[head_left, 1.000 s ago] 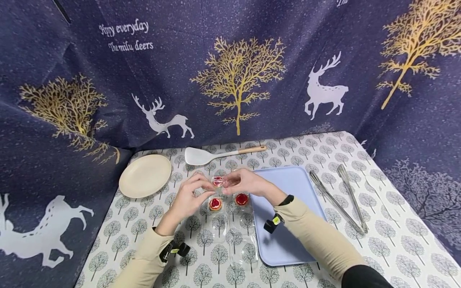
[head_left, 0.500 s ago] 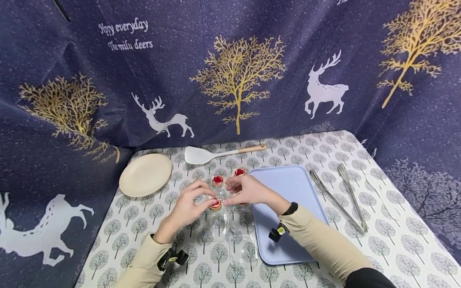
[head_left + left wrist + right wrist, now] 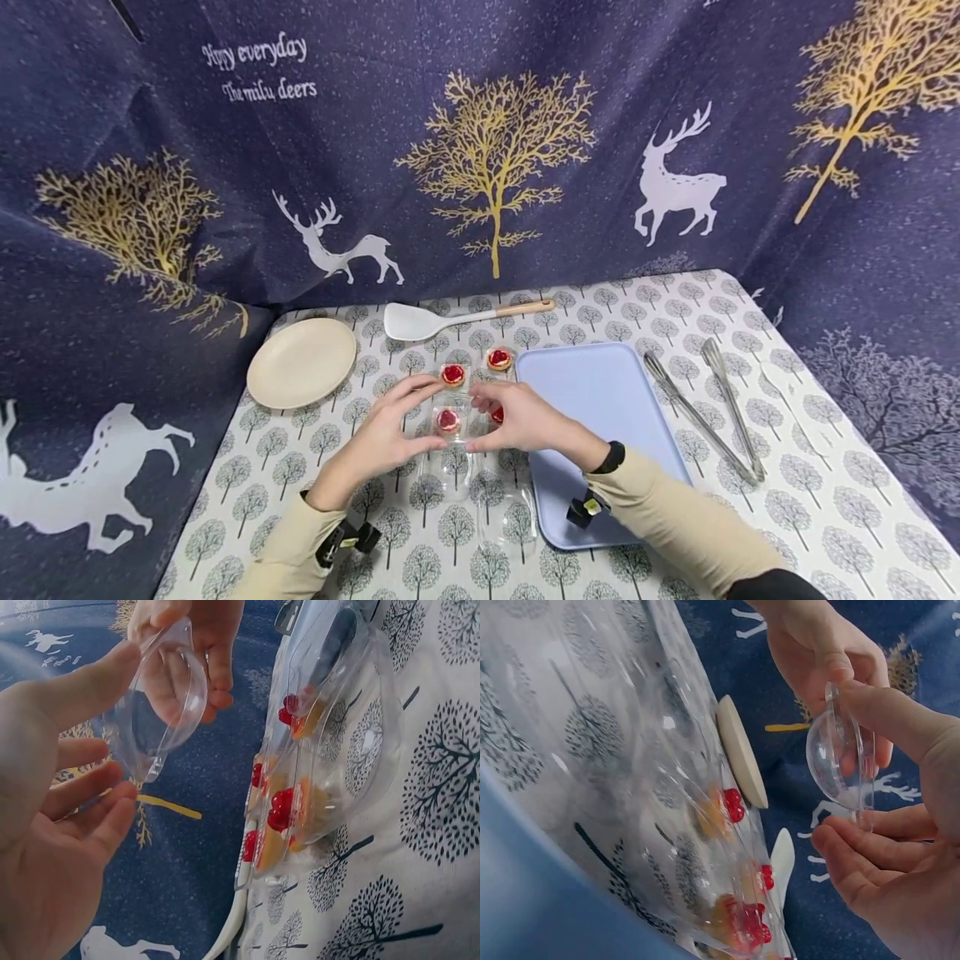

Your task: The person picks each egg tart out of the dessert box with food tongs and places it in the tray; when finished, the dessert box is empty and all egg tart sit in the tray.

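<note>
- Both L hand (image 3: 386,425) & R hand (image 3: 525,417) are part-curled, thumbs well apart from fingers, gripping opp. edges of one clear cover (image 3: 829,757); I see no food inside it.
- It's held up off the counter (image 3: 420,567), approx. over the near-left tart (image 3: 447,419) as the head view has it; can't judge the gap down.
- Changed in the last sec.: both hands have come nearer the front, from around the far-left tart (image 3: 452,375) to this one. Far-right tart (image 3: 499,359), behind R hand a sec. ago, now shows.
- Means, I'd say, the work has shifted to the near-left tart; tarts look unmoved, so prob. only the cover is being handled.
- Near-right tart (image 3: 498,413) is partly hidden by R hand.
- More clear packaging (image 3: 507,521) lies further front, just beside the blue tray (image 3: 577,392).
- Outer stuff, unchanged: cream plate (image 3: 302,363) off left, white spatula (image 3: 414,322) w/ wooden handle at back, metal tongs (image 3: 737,417) right of the tray.
</note>
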`<state>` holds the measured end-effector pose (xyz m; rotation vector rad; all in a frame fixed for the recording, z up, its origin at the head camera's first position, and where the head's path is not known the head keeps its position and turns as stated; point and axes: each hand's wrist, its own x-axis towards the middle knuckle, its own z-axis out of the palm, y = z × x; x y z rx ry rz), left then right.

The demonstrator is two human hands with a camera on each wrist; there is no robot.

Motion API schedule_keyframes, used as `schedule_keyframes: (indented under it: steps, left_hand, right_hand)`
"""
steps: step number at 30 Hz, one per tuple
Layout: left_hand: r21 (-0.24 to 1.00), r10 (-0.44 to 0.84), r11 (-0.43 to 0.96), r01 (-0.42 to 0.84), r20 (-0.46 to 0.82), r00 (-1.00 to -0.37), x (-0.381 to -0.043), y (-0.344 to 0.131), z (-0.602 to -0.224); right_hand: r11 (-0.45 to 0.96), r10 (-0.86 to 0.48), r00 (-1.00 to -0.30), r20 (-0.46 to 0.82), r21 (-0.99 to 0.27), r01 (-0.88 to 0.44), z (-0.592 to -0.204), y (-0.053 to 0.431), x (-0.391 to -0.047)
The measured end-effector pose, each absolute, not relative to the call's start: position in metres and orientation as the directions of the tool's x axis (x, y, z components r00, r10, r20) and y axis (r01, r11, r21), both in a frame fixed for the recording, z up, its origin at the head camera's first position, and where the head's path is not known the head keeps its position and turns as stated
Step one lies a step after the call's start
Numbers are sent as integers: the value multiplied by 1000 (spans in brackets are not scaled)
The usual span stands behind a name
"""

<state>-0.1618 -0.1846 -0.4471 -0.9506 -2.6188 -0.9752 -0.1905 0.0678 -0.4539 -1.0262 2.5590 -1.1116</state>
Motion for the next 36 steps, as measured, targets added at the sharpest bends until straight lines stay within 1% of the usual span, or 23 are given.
schedule_keyframes:
  steps: [4, 10, 13, 16, 21, 25, 36]
  left_hand:
    - [505, 507, 628, 592, 311, -804, -157, -187, -446]
    - [503, 520, 654, 565, 244, -819, -150, -189, -446]
    - [498, 535, 668, 553, 195, -822, -146, -191, -446]
    - [485, 562, 672, 559, 158, -812, -141, -192, -447]
    - [464, 615, 651, 601, 144, -776, -133, -192, -447]
    - [462, 643, 628, 626, 145, -752, -126, -191, -447]
    - [451, 638, 642, 620, 135, -758, -106, -190, -454]
  right_hand:
    - [503, -649, -743, 164, -640, -581, -454, 66, -182]
    - [517, -657, -731, 183, -596, -614, -453, 65, -167]
    - [511, -669, -719, 188, -585, -629, -453, 64, -159]
    - [512, -679, -713, 178, -581, -633, -453, 62, -152]
    - [500, -693, -700, 174, -582, -641, -454, 58, -141]
    - [506, -696, -689, 203, -542, -671, -459, 56, -134]
    - [511, -707, -658, 259, -456, -729, -469, 53, -113]
